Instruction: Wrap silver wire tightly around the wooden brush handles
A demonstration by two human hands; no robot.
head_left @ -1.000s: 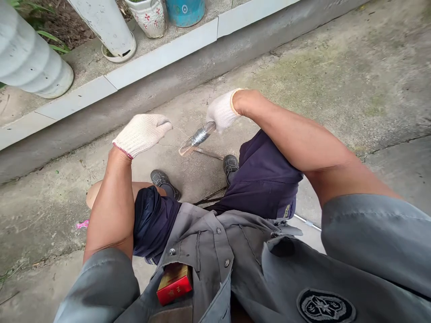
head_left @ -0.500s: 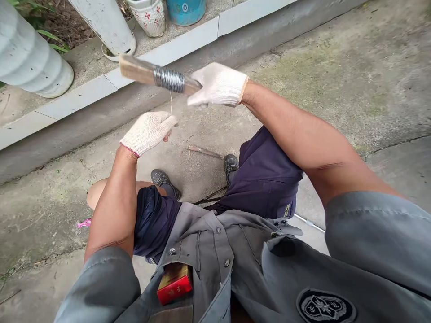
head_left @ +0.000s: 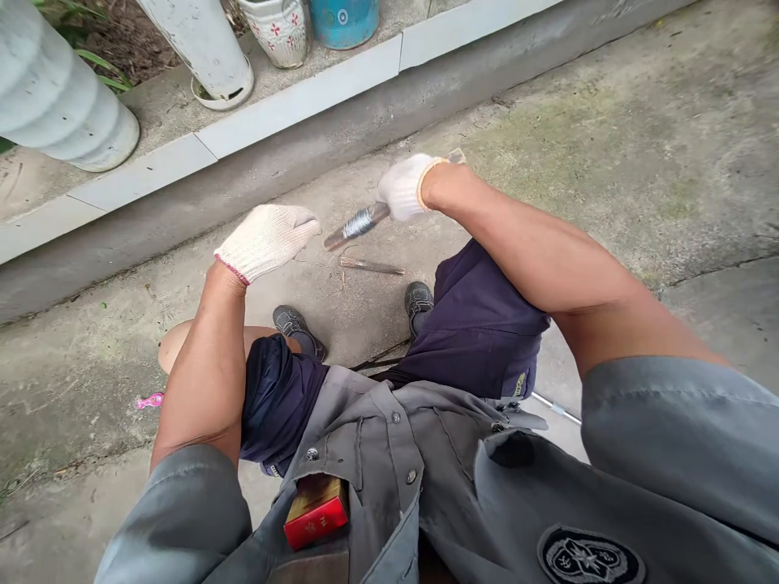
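Note:
My right hand (head_left: 406, 188), in a white knit glove, grips a wooden stick (head_left: 382, 212) by its bare part. Silvery wire (head_left: 358, 224) is wound in a thick band round the stick, which slants down to the left and is blurred by motion. The stick's other end shows behind my right wrist. My left hand (head_left: 268, 238), gloved too, is closed with thumb and forefinger together, a short way left of the stick's lower end. The wire strand at its fingertips is too thin to follow now. On the concrete below lies a second wooden stick (head_left: 372, 266).
A tiled ledge (head_left: 304, 104) crosses the far side, bearing a white flowerpot (head_left: 278, 32), a blue bucket (head_left: 344, 21) and white columns (head_left: 204, 57). My shoes (head_left: 298, 328) stand close to the loose stick. A pink object (head_left: 150, 401) lies at the left.
My right hand has turned over and come lower and to the right, swinging the wire-wound stick from pointing up-left to down-left. My left hand has barely moved.

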